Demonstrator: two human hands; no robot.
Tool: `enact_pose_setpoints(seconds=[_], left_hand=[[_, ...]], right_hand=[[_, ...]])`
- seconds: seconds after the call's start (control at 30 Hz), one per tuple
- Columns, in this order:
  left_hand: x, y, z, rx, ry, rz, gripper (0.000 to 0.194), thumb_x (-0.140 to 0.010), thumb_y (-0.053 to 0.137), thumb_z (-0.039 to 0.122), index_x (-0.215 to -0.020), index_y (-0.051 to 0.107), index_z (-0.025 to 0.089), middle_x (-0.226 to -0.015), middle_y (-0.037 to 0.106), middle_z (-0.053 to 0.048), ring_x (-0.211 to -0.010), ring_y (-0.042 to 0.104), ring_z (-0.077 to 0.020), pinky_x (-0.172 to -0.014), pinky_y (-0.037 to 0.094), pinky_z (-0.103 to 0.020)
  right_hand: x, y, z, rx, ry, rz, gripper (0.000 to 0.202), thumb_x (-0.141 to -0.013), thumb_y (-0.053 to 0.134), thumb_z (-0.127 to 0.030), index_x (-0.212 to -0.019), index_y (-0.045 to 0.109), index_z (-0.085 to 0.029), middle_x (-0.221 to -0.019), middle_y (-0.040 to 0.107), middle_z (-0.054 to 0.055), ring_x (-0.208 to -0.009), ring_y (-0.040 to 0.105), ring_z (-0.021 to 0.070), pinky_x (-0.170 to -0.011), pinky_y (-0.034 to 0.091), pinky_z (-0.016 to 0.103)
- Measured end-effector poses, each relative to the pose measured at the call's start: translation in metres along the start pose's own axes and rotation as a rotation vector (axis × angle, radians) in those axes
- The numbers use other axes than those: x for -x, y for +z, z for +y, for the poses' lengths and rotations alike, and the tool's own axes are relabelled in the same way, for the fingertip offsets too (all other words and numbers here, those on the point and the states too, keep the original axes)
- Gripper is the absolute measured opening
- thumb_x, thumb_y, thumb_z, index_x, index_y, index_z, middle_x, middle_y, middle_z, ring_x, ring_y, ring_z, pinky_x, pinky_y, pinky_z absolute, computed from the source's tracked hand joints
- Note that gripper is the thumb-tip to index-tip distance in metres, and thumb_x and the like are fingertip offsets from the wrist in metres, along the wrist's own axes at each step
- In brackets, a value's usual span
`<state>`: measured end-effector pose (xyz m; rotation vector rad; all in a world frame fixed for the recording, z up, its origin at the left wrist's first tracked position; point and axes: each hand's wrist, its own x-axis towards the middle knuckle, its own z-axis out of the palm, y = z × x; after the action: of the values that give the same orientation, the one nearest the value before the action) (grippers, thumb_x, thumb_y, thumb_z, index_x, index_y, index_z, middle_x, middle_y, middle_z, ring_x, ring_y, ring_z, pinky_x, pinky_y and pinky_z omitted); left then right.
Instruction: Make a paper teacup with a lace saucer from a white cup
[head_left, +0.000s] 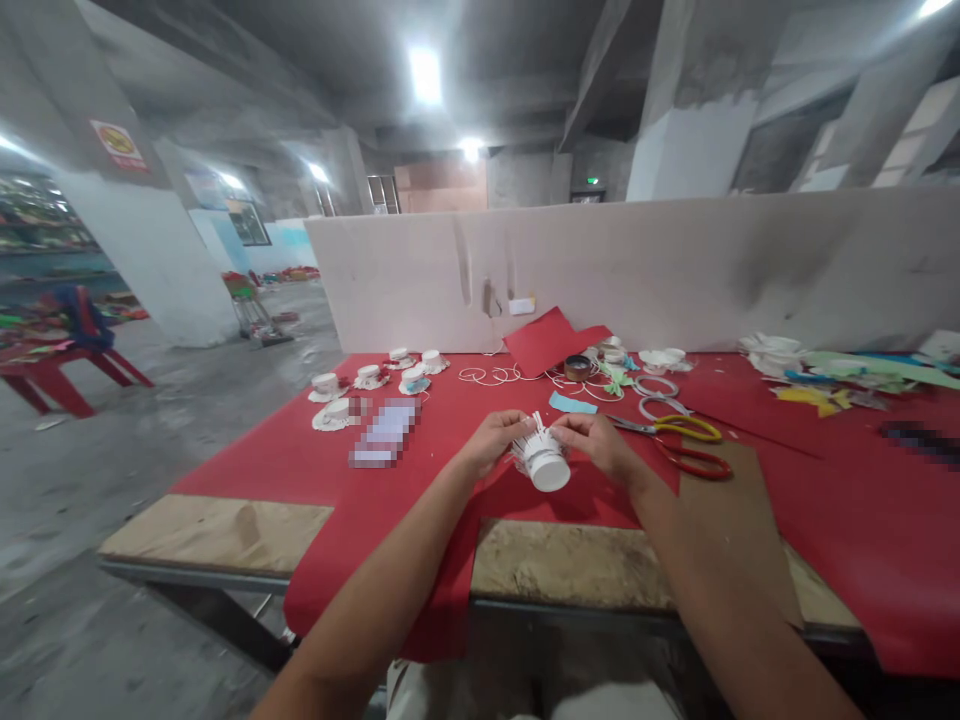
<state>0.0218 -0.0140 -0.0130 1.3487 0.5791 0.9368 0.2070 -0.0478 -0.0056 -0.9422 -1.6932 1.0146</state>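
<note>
Between my hands, above the red table covering, is a white paper cup (549,472), tilted with its round base facing me. Its far end is cut into thin strips that stick out. My left hand (496,440) pinches strips on the left side of the cup. On the other side, the fingers of my right hand (600,442) are closed on the strips too. Just beyond my right hand lie scissors (686,432) with one yellow and one red handle. A blue paper scrap (572,403) rests behind the cup.
Several small white hat-like pieces (326,385) stand at the left, near a pixelated flat item (386,432). A tape roll (577,368), white cord (487,376), red paper (551,342), grey-handled scissors (660,395) and paper scraps (814,400) lie farther back. A pale board (622,270) bounds the table.
</note>
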Motion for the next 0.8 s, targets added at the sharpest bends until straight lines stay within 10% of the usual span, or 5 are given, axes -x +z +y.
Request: enact_pose_setpoints(seconds=[0.8], left_hand=[[-0.003, -0.003, -0.007, -0.076, 0.014, -0.01, 0.027, -0.061, 0.071, 0.035, -0.069, 0.059, 0.012, -0.061, 0.055, 0.001, -0.054, 0.048, -0.0082, -0.055, 0.033, -0.021]], right_hand=[[-0.003, 0.017, 0.008, -0.033, 0.091, 0.074, 0.02, -0.069, 0.059, -0.035, -0.064, 0.057, -0.016, -0.056, 0.052, -0.003, -0.052, 0.045, 0.0104, -0.052, 0.034, 0.023]])
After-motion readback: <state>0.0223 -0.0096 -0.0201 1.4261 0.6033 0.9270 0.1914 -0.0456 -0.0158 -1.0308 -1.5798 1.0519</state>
